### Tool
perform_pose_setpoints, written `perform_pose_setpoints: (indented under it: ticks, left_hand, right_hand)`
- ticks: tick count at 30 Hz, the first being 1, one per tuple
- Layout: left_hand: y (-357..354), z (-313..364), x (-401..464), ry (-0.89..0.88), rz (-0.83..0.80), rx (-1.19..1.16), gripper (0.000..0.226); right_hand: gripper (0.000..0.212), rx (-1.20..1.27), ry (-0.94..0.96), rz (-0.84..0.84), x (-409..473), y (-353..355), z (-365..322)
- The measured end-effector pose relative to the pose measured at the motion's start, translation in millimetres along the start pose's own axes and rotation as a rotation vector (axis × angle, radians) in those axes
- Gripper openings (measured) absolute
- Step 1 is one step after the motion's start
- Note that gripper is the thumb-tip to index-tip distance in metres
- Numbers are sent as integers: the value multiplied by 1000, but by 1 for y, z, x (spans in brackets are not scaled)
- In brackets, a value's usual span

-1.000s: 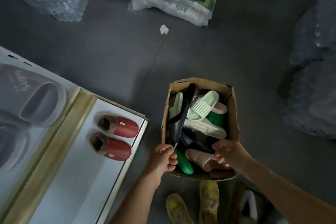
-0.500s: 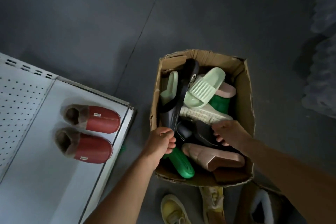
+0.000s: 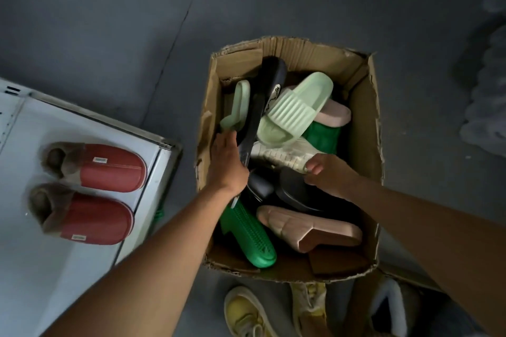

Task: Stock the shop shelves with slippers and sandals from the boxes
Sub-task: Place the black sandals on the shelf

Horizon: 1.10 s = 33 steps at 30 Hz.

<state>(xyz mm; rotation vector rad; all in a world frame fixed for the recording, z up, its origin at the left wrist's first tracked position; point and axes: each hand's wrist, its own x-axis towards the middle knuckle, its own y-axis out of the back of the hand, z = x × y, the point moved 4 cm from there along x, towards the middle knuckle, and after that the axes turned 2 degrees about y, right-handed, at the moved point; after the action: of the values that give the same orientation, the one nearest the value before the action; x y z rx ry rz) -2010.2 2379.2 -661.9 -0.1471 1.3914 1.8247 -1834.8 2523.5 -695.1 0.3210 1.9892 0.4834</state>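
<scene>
Holding mixed slippers, the cardboard box (image 3: 364, 96) now has the left hand (image 3: 228, 161) reaching deeper, fingers extended beside a black slipper (image 3: 269, 82), while the right hand (image 3: 328, 175) stays loosely curled, grasping nothing.

Slippers crowd the box (image 3: 367, 96) wall to wall; bare shelf (image 3: 49, 282) lies beside the red slippers (image 3: 109, 167), seemingly unobstructed.

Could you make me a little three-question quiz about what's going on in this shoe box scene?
1. True or false: the red slippers lie inside the cardboard box.
2. Which slide lies on top at the box's far end? A) light green B) yellow C) blue
3. What does the left hand reach for?

Key: 1. False, they sit on the white shelf. 2. A, the light green slide. 3. The long black sandal standing on edge.
</scene>
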Motion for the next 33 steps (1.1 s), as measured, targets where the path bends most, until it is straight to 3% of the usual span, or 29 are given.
perform_pose_setpoints:
  ticks: [4, 8, 11, 14, 18, 25, 27, 30, 32, 33]
  left_hand:
    - [-16, -17, 14, 43, -168, 328, 48]
    - [-15, -28, 7, -29, -122, 458, 22]
    - [-12, -22, -3, -171, -82, 466, 20]
    - [-9, -25, -14, -140, -124, 116, 32]
    - [4, -22, -34, -130, -114, -298, 27]
    - [42, 0, -87, -59, 19, -694, 16]
    - [55, -4, -98, 46, 174, -795, 12]
    - [68, -21, -105, 428, 378, -1164, 11]
    - [68, -30, -102, 618, 317, -1457, 9]
    - [68, -32, -101, 657, 267, -1531, 24]
  right_hand:
    - [60, -54, 78, -41, -6, -32, -7]
    - [87, -239, 112, -51, -8, -60, -16]
    - [95, -326, 59, 6, -8, -71, -15]
    - [77, -370, 26, 85, -6, -77, -7]
    - [40, -456, 95, 205, -11, -76, -6]
    - [34, -315, 57, 364, -49, -44, 12]
    - [32, -196, 31, 425, -63, -26, 19]
    - [26, -59, 37, 592, -84, 0, 19]
    - [26, -14, 54, 691, -97, 14, 9]
    - [28, 17, 62, 715, -103, 20, 3]
